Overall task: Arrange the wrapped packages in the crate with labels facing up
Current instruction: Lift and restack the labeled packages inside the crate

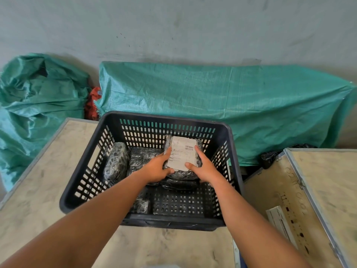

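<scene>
Head view only. Crate, dark slotted plastic, sitting on pale dusty counter. Left hand and right hand both inside crate, clamped on opposite sides of labelled package, black wrap with white label facing up, label text too small to read. Left thumb across label's left edge, right fingers on its right edge. Package at back-right area of crate, resting on or just above another dark package; contact unclear. Standing package upright against left wall, no label visible. Flat package between it and held one, label side not visible. Small package at front, partly hidden by left forearm. Green tarp behind crate, crumpled green sack to the left. Wooden box to the right, apart from crate.
</scene>
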A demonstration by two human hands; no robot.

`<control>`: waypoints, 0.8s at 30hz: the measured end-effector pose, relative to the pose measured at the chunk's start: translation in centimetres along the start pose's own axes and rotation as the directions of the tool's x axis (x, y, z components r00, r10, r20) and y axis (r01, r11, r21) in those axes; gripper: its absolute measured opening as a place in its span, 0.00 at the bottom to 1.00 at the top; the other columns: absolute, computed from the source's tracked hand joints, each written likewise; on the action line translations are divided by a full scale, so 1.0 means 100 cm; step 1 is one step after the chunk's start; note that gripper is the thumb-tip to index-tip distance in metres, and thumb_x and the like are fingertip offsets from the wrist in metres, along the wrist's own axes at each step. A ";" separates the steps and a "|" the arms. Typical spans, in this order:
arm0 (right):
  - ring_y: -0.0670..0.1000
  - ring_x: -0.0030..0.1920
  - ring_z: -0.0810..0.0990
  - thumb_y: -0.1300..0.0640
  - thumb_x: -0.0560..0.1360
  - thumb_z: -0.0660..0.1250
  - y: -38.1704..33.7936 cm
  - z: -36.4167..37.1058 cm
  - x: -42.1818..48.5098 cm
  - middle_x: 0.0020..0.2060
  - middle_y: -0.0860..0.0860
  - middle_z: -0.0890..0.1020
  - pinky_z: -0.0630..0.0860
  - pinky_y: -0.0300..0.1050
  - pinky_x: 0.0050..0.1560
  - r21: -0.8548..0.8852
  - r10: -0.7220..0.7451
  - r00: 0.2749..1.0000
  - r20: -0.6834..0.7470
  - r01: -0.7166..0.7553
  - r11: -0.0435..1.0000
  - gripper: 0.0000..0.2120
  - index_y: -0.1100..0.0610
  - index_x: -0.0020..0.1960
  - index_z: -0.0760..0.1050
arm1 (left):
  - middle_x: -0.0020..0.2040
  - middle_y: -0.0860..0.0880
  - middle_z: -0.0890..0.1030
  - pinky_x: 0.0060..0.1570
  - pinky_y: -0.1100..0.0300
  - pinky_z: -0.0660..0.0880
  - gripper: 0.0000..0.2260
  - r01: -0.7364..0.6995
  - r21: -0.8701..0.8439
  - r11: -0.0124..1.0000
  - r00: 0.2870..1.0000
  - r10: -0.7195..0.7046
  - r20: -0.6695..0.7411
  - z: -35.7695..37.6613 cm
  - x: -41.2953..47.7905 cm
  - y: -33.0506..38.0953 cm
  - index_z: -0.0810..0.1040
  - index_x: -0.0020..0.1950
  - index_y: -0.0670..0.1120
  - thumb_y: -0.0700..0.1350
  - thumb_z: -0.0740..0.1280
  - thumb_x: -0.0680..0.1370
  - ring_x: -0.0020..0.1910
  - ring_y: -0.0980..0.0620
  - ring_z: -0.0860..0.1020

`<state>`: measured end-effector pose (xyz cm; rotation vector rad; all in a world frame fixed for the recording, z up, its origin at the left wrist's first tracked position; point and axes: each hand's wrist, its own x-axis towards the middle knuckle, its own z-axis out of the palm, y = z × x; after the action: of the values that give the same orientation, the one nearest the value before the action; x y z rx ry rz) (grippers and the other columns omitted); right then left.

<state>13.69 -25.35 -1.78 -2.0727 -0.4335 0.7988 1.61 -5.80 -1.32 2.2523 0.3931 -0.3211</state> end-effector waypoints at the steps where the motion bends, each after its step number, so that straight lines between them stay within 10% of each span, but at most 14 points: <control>1: 0.55 0.75 0.66 0.47 0.76 0.74 0.000 0.000 -0.001 0.80 0.47 0.60 0.73 0.48 0.63 -0.001 0.003 1.000 0.013 -0.003 1.000 0.45 0.37 0.82 0.49 | 0.80 0.47 0.63 0.71 0.52 0.66 0.43 0.005 -0.030 1.000 1.000 -0.005 -0.009 0.001 -0.001 -0.002 0.44 0.83 0.55 0.48 0.72 0.78 0.72 0.49 0.69; 8: 0.55 0.76 0.65 0.48 0.76 0.74 -0.001 0.001 -0.005 0.80 0.46 0.61 0.73 0.58 0.69 0.025 0.007 1.000 0.015 -0.008 1.000 0.44 0.37 0.81 0.49 | 0.78 0.50 0.67 0.47 0.69 0.72 0.44 0.024 -0.133 0.991 0.997 -0.034 -0.070 0.009 -0.005 -0.006 0.47 0.82 0.62 0.45 0.73 0.77 0.57 0.56 0.75; 13: 0.54 0.77 0.63 0.48 0.77 0.74 0.000 0.004 -0.011 0.81 0.49 0.60 0.65 0.54 0.74 -0.021 -0.016 1.000 -0.014 0.016 1.000 0.43 0.42 0.82 0.51 | 0.78 0.46 0.66 0.70 0.48 0.67 0.45 0.003 -0.029 1.000 0.999 -0.005 -0.041 -0.015 -0.010 0.001 0.52 0.82 0.54 0.49 0.77 0.73 0.71 0.45 0.70; 18: 0.55 0.76 0.65 0.47 0.76 0.74 -0.008 0.006 -0.024 0.77 0.53 0.66 0.63 0.50 0.74 -0.153 -0.115 0.988 -0.106 0.098 0.983 0.37 0.50 0.80 0.62 | 0.72 0.43 0.75 0.32 0.72 0.76 0.36 -0.019 -0.080 0.997 0.989 0.007 -0.147 -0.061 -0.042 0.001 0.62 0.79 0.58 0.55 0.74 0.74 0.38 0.58 0.73; 24: 0.54 0.78 0.61 0.48 0.77 0.72 -0.060 0.029 -0.032 0.77 0.54 0.66 0.57 0.54 0.77 -0.353 -0.439 0.874 -0.209 0.352 0.867 0.26 0.49 0.74 0.72 | 0.70 0.61 0.73 0.63 0.57 0.73 0.30 -0.177 -0.157 0.972 0.888 0.089 -0.451 -0.114 -0.133 -0.027 0.69 0.72 0.68 0.58 0.75 0.72 0.65 0.60 0.74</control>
<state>9.29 -21.89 3.07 -2.2251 -0.8360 0.1862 -10.46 2.27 8.84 2.1313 0.4768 0.3010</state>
